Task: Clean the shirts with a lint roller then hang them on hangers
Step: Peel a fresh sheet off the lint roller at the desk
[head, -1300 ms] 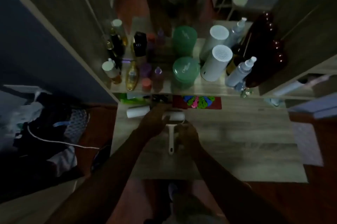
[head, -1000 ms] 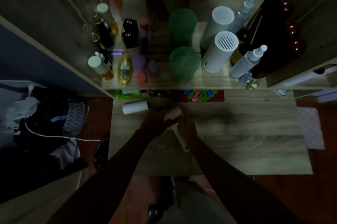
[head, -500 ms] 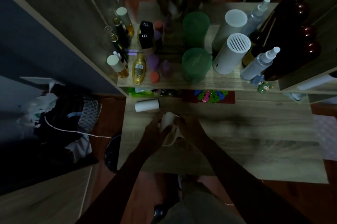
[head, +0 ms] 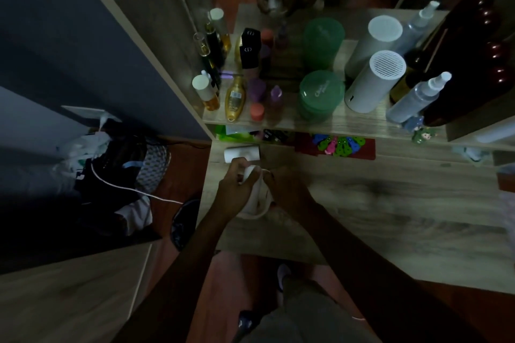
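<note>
Both my hands hold a white lint roller (head: 255, 197) just above the wooden table (head: 376, 203). My left hand (head: 234, 189) grips its white roll, fingers curled round it. My right hand (head: 287, 189) holds the roller from the right side, covering most of the handle. A spare white roll (head: 242, 153) lies on the table right behind my hands. A dark heap of clothes (head: 111, 175) with a white cord across it sits on the floor at the left. No hanger is in view.
A shelf (head: 320, 122) behind the table carries bottles, two green jars (head: 320, 94), white cylinders (head: 373, 83) and a spray bottle (head: 418, 97). A red card with coloured pegs (head: 337, 146) lies under the shelf. A blue-grey cabinet wall rises at the left.
The lint roller lay flat on the table under my hands; it is now lifted and tilted, with both hands closed around it. The camera view has shifted slightly.
</note>
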Demonstrator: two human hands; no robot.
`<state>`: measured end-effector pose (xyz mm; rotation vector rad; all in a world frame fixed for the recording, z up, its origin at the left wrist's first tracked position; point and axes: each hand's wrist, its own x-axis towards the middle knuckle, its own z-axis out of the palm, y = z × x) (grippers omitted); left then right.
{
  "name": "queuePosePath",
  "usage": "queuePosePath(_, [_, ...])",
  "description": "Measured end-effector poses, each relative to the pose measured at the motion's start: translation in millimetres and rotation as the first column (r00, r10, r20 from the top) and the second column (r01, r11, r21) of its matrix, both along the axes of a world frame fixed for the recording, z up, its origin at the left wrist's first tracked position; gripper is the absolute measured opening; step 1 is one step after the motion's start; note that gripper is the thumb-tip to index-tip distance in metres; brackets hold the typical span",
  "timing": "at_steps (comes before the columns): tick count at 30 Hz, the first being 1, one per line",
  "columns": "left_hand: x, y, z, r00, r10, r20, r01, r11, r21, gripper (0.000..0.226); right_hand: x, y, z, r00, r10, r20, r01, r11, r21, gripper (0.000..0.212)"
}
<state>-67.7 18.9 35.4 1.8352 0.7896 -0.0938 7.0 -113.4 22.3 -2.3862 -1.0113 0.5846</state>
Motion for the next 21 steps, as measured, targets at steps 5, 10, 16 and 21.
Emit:
queuePosePath(5, [-2,-3,1,1.0,0.019,-0.01,-0.019,0.999,0.051,0.026,-1,6,15,0.999,0.031,0.017,-0.031,1.0,0.004,0.007])
queuePosePath(10, [2,1,1,0.998,0.032,-0.049,-0.032,0.999,0.012,0.023,-5,6,9,0.999,-0.024,-0.03,0.026,0.999,0.046,0.019])
queuePosePath(16, [4,-2,0,0.995,0.073,-0.067,-0.075,0.997,-0.031,0.024,-4,2,-11,0.986,-0.074,-0.152,0.081,0.996,0.043,0.008])
queuePosePath(21, [11,-7,-10,0.995,0.061,-0.077,-0.065,0.996,-0.054,0.023,-9,-9,-29,0.868,-0.261,-0.422,0.291,0.957,0.008,0.021])
